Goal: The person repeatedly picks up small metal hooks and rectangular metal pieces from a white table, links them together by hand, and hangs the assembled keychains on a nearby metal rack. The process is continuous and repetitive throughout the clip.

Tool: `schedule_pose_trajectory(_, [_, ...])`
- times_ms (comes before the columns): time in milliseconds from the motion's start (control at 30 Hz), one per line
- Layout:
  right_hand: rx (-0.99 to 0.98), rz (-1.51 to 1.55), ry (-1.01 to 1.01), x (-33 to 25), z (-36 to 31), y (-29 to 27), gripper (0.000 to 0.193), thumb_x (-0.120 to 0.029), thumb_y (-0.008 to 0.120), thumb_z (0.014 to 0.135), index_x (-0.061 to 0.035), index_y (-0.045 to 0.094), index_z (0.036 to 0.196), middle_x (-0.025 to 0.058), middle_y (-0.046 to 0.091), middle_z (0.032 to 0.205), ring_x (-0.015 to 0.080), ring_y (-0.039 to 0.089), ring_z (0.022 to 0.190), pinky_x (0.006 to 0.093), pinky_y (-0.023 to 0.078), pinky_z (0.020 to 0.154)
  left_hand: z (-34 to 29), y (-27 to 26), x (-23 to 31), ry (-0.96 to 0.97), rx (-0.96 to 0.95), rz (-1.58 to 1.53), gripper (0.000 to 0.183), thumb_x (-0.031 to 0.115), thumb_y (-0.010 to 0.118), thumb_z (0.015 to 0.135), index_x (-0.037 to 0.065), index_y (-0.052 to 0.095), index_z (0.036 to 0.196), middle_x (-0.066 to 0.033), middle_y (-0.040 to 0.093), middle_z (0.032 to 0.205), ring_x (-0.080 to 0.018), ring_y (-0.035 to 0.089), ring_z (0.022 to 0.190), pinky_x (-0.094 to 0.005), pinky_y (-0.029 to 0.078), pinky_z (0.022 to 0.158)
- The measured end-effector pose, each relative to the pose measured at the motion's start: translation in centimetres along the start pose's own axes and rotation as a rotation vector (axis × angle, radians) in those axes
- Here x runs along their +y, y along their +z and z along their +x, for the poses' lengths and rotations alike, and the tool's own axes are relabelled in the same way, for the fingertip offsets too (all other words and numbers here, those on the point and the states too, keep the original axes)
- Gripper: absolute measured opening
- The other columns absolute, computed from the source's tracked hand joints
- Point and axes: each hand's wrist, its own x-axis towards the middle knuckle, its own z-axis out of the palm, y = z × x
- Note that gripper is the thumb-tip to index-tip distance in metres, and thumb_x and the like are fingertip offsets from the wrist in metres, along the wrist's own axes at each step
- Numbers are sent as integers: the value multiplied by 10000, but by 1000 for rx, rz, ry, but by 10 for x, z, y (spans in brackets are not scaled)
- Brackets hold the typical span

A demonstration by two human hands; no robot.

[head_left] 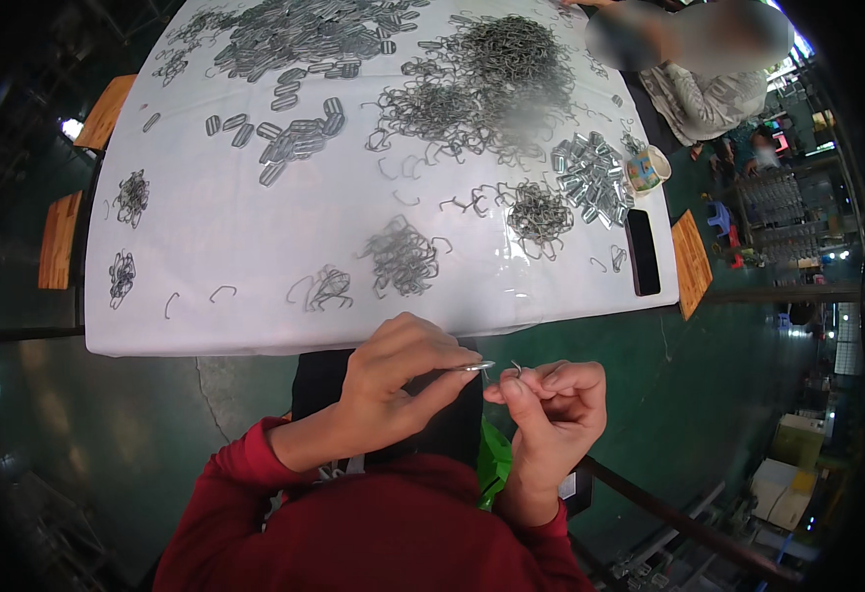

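My left hand [388, 380] pinches a shiny flat metal buckle [479, 366] between thumb and fingertips, just off the table's near edge. Close to its right, my right hand [559, 405] is closed on a thin wire hook [518, 369], its tip poking up above the thumb. A small gap shows between the two hands; the exact place of the wire's end by the buckle is too small to tell. On the table beyond my hands lie a pile of bent wire hooks [403, 259] and a smaller cluster of them [331, 289].
The white-covered table [205, 232] holds a large heap of buckles [304, 39], a big tangle of hooks [511, 59] and a shiny pile of metal pieces [595, 178]. A paper cup [647, 170] and a black phone [642, 253] lie at right. Another person [709, 99] sits far right.
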Motion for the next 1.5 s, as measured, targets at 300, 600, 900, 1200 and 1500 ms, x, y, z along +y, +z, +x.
schedule_pose_trajectory(300, [23, 2, -313, 14, -18, 0, 368, 185, 670, 768, -38, 414, 909, 144, 619, 880, 255, 695, 746, 421, 644, 673, 3, -36, -56, 59, 81, 249, 161, 129, 678, 828, 47, 679, 966, -110, 656, 964, -315, 613, 886, -403, 479, 818])
schedule_pose_trajectory(600, [-47, -46, -361, 14, -21, -7, 378, 160, 705, 765, -35, 411, 900, 157, 627, 895, 279, 706, 764, 406, 637, 678, 49, -166, -226, -266, 321, 1204, 215, 190, 685, 839, 44, 621, 984, -121, 609, 939, -319, 593, 885, -436, 511, 761])
schedule_pose_trajectory(900, [-139, -73, -340, 20, -25, -15, 373, 186, 700, 757, -21, 432, 911, 192, 644, 948, 298, 715, 832, 399, 630, 740, 54, -176, -213, -288, 222, 1147, 165, 122, 674, 835, 33, 640, 970, -113, 648, 915, -260, 626, 848, -351, 527, 666])
schedule_pose_trajectory(1200, [-107, -181, -304, 22, -25, -14, 360, 174, 761, 710, -22, 508, 873, 189, 686, 889, 265, 726, 818, 344, 609, 705, 22, -21, -15, -440, -35, -478, 150, -38, 672, 856, 48, 573, 930, -47, 673, 960, -107, 621, 876, -266, 505, 761])
schedule_pose_trajectory(1500, [-140, -305, -318, 18, -19, -16, 319, 128, 766, 730, -11, 526, 886, 182, 692, 885, 250, 716, 779, 327, 590, 656, 21, -10, 34, -49, -180, -132, 174, 2, 733, 775, 7, 683, 942, -122, 716, 900, -253, 684, 844, -348, 536, 764])
